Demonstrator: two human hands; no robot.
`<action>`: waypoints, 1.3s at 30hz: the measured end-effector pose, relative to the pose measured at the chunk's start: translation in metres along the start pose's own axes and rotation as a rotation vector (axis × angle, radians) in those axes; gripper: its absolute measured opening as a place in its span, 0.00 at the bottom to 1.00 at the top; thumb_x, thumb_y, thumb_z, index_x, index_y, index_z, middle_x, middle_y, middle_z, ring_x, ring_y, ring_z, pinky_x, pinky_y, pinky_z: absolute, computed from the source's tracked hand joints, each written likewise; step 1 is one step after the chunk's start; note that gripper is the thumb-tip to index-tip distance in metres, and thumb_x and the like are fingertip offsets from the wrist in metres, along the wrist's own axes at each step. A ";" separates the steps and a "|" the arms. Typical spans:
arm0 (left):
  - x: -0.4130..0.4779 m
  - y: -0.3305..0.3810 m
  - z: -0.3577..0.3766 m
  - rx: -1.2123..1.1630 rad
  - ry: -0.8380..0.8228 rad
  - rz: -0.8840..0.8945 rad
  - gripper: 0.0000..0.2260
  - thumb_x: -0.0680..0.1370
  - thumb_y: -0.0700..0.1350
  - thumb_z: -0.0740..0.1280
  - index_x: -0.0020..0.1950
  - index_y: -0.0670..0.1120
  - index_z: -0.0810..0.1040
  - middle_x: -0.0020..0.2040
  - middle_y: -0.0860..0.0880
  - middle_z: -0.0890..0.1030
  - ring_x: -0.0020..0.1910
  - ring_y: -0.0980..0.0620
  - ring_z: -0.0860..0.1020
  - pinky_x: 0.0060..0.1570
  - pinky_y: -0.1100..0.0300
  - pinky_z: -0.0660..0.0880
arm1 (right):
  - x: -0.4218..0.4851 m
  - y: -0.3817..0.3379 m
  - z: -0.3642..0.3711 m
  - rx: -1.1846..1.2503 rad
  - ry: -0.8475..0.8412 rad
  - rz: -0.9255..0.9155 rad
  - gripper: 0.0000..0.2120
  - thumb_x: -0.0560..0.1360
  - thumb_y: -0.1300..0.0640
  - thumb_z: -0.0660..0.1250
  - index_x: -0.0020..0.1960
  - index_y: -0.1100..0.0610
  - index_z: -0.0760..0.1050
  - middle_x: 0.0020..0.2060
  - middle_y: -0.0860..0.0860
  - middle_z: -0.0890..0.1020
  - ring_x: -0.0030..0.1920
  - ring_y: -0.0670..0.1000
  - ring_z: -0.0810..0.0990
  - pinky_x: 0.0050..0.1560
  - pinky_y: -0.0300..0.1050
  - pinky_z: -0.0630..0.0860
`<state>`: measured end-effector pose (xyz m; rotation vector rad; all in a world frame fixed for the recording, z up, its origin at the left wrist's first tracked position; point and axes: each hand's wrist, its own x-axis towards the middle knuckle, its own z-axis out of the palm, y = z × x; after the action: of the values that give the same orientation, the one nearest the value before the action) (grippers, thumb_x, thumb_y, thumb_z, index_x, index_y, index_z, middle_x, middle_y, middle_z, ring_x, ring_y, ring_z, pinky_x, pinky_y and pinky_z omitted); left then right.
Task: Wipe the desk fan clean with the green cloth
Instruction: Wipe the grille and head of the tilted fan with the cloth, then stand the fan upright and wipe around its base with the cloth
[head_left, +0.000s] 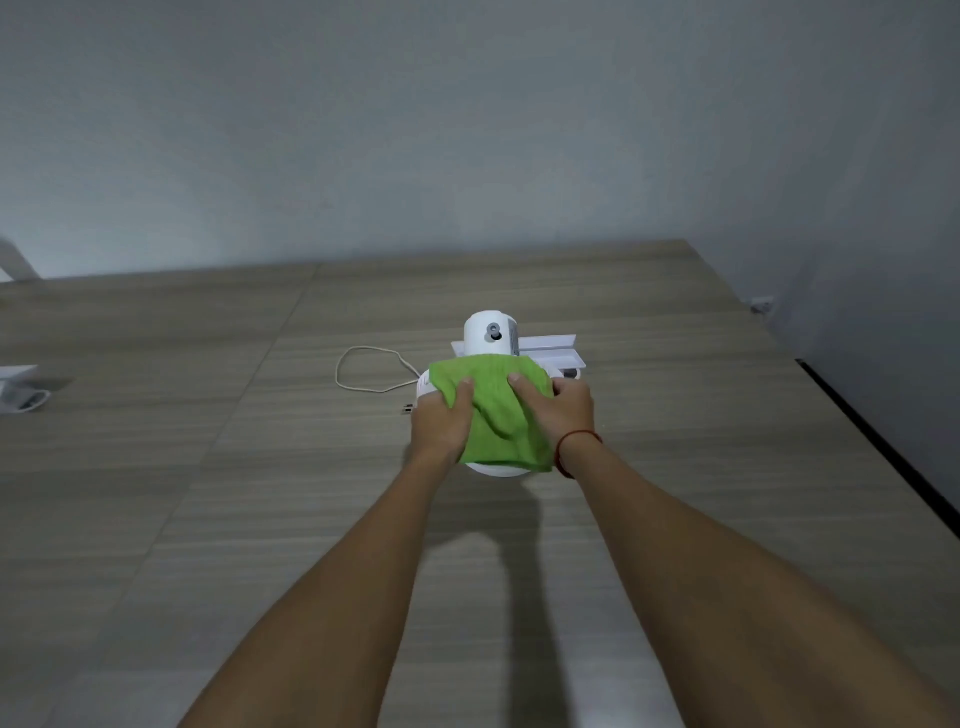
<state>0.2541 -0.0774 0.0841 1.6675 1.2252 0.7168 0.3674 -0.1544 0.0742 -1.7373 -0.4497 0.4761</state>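
Observation:
A white desk fan (491, 338) stands on the wooden table (208, 493), its motor housing facing me with a grey knob on the back. The green cloth (493, 415) is draped over the fan's round head and hides most of it; only a white rim shows at the left and bottom. My left hand (441, 423) grips the left side of the head, thumb on the cloth. My right hand (558, 410) presses on the cloth's right side, with a red string on that wrist.
The fan's white cord (363, 371) loops on the table to the left, with its plug (407, 409) next to my left hand. A white rectangular piece (550, 348) lies behind the fan. White objects (18, 389) sit at the far left edge. The table's right edge (883, 447) runs diagonally.

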 end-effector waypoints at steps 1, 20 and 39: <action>-0.004 0.000 0.001 0.010 -0.013 0.013 0.18 0.80 0.52 0.61 0.52 0.38 0.81 0.52 0.39 0.82 0.54 0.41 0.79 0.55 0.53 0.75 | -0.004 0.001 0.000 0.023 -0.009 0.014 0.16 0.68 0.49 0.74 0.29 0.58 0.75 0.26 0.51 0.76 0.28 0.48 0.73 0.32 0.39 0.71; -0.055 -0.051 -0.007 -0.031 -0.061 -0.022 0.10 0.79 0.38 0.62 0.53 0.33 0.79 0.52 0.35 0.82 0.51 0.42 0.80 0.47 0.56 0.74 | -0.059 0.047 0.005 -0.189 -0.156 0.067 0.16 0.77 0.55 0.63 0.59 0.65 0.75 0.56 0.64 0.80 0.58 0.61 0.77 0.58 0.49 0.72; -0.055 -0.250 0.037 0.767 -0.194 0.402 0.26 0.81 0.49 0.55 0.77 0.43 0.56 0.78 0.43 0.60 0.77 0.45 0.58 0.74 0.50 0.57 | -0.076 0.215 0.045 -0.945 -0.355 -0.206 0.28 0.79 0.51 0.57 0.76 0.57 0.55 0.78 0.57 0.54 0.77 0.57 0.52 0.76 0.54 0.53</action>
<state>0.1657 -0.1197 -0.1553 2.5972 1.0975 0.2973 0.2882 -0.2028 -0.1390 -2.4676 -1.2416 0.4529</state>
